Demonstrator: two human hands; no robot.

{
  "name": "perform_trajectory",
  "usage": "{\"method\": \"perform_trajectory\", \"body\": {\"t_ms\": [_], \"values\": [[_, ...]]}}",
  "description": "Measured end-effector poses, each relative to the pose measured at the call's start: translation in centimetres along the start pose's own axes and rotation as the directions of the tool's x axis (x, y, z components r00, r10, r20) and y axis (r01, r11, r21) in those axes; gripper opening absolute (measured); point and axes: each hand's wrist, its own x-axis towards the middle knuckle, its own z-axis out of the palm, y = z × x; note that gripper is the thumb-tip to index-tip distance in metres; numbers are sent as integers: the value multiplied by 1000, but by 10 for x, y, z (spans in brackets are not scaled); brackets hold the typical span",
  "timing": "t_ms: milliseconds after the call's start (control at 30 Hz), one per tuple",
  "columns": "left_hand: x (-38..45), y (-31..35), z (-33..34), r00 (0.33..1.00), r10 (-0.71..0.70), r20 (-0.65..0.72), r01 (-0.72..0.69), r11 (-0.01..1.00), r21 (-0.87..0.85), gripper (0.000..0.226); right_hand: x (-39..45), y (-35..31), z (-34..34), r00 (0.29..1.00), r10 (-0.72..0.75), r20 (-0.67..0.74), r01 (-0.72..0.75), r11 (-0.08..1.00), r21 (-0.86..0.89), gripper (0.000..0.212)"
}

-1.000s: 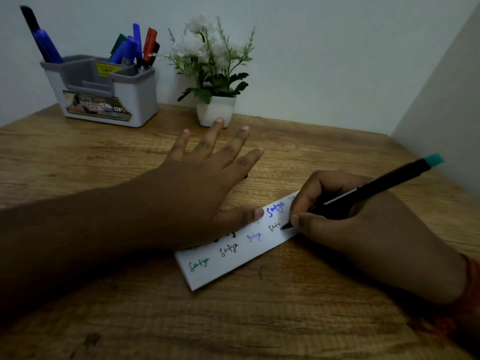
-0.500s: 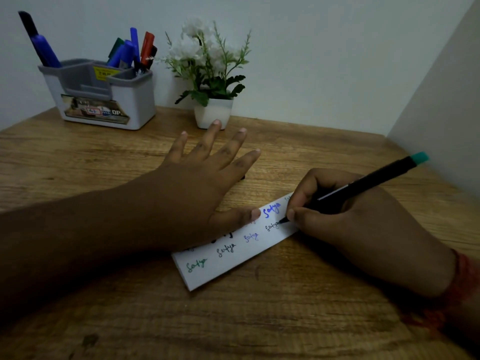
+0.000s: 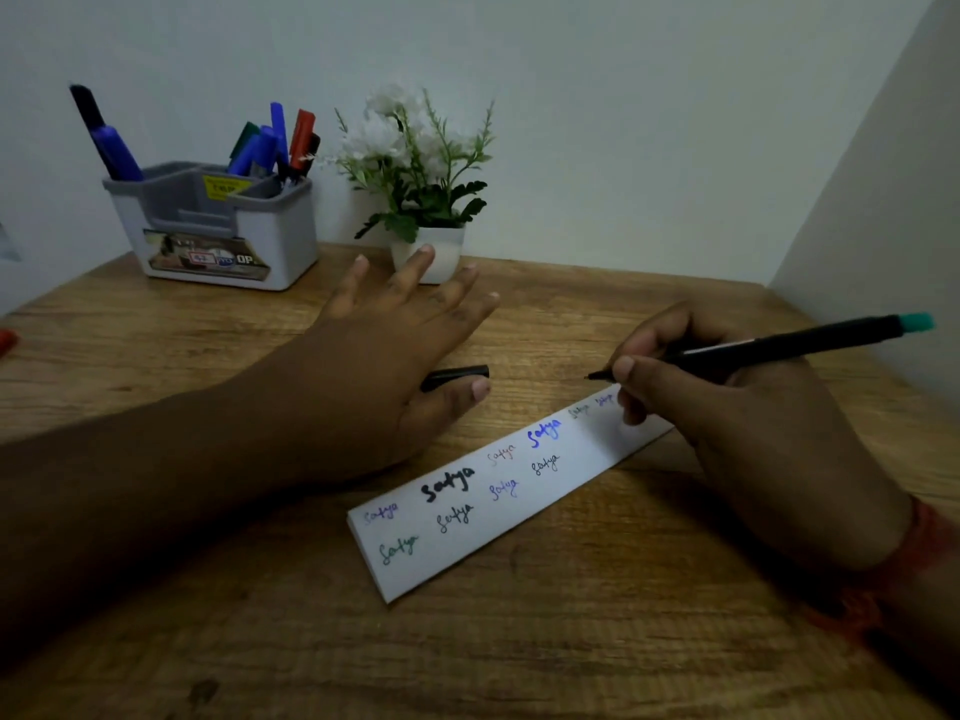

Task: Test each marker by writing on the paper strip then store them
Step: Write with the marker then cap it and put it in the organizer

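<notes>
A white paper strip (image 3: 519,501) lies slanted on the wooden desk (image 3: 519,657), covered with several handwritten words in different inks. My right hand (image 3: 727,423) grips a thin black marker (image 3: 789,345) with a teal end, its tip lifted just above the strip's far end. My left hand (image 3: 395,356) hovers with fingers spread behind the strip, off the paper. A black cap (image 3: 457,376) lies on the desk under its thumb. A grey organiser (image 3: 218,226) at the back left holds several markers (image 3: 270,142), blue, green, red and black.
A small white pot with white flowers (image 3: 421,168) stands beside the organiser, right behind my left hand. A wall (image 3: 883,200) closes the desk on the right. A red object (image 3: 6,339) shows at the far left edge.
My left hand lifted off the strip and moved back, uncovering more writing and the black cap. My right hand raised the marker tip from the paper.
</notes>
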Motion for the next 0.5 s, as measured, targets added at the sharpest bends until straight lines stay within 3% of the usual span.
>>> {"method": "perform_trajectory", "body": {"t_ms": [267, 500], "values": [[3, -6, 3, 997, -33, 63, 34, 999, -17, 65, -3, -3, -1, 999, -3, 35, 3, 1000, 7, 6], [6, -2, 4, 998, -3, -55, 2, 1000, -10, 24, -3, 0, 1, 987, 47, 154, -51, 999, 17, 15]]}}
